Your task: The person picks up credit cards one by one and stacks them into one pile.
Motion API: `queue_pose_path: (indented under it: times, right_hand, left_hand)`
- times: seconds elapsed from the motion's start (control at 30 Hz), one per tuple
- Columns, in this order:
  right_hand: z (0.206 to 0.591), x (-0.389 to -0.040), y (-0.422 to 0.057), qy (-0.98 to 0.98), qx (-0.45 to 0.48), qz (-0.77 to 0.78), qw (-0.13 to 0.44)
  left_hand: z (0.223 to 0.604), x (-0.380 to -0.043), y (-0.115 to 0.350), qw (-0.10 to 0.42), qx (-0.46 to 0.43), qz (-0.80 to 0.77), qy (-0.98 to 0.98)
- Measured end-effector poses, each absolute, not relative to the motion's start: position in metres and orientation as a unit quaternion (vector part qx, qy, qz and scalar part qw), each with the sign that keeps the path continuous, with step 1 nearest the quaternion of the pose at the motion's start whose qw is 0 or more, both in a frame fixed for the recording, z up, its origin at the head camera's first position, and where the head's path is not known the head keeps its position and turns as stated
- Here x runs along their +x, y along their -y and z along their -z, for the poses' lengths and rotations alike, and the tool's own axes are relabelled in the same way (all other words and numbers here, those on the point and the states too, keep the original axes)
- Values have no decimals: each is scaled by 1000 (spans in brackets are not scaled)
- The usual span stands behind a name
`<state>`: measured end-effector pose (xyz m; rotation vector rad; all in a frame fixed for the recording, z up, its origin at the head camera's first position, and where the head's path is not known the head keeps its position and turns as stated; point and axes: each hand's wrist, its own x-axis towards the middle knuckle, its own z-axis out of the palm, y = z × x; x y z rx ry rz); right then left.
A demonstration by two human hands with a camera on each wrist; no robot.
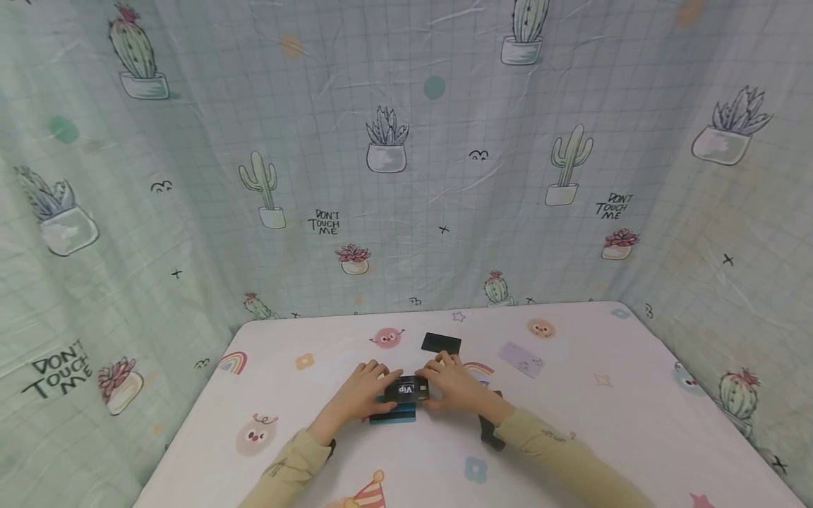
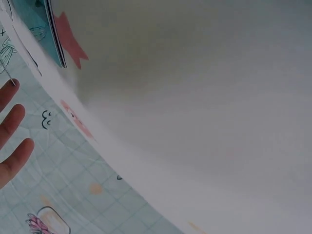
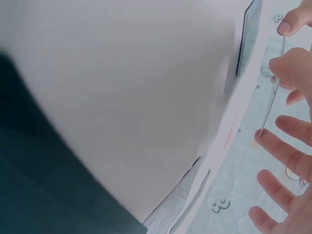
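Observation:
Both hands hold a black VIP card (image 1: 406, 389) with a small chip. My left hand (image 1: 362, 388) grips its left end, and my right hand (image 1: 454, 384) grips its right end, in the head view. In the right wrist view, the card (image 3: 271, 105) shows edge-on as a thin line between fingertips. In the left wrist view, a fingertip (image 2: 13, 84) touches its edge. Below the card, a teal and dark flat booklet-like item (image 1: 392, 416) lies on the table, partly covered by the card; its layered edge (image 2: 56, 39) shows in the left wrist view.
A black flat rectangle (image 1: 441, 343) lies beyond the hands. To the right lies a pale purple printed rectangle (image 1: 522, 358). A dark object (image 1: 492, 436) lies partly under the right forearm. The printed table cover (image 1: 305, 451) meets a cactus-print curtain (image 1: 444, 190) at back and sides.

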<state>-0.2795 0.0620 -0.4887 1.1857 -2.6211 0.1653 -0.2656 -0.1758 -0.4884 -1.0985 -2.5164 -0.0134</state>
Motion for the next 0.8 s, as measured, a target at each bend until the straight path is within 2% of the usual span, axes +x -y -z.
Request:
queue_pose_path:
  times: [0.13, 0.47, 0.8]
  right_hand:
    - [486, -275, -59, 900, 413, -62, 124]
    - [482, -264, -52, 906, 406, -72, 94]
    - [485, -261, -41, 908, 405, -79, 77]
  left_hand:
    - [487, -259, 181, 227, -401, 13, 888]
    - [493, -249, 189, 191, -370, -3, 909]
    - [494, -240, 197, 206, -362, 8, 909]
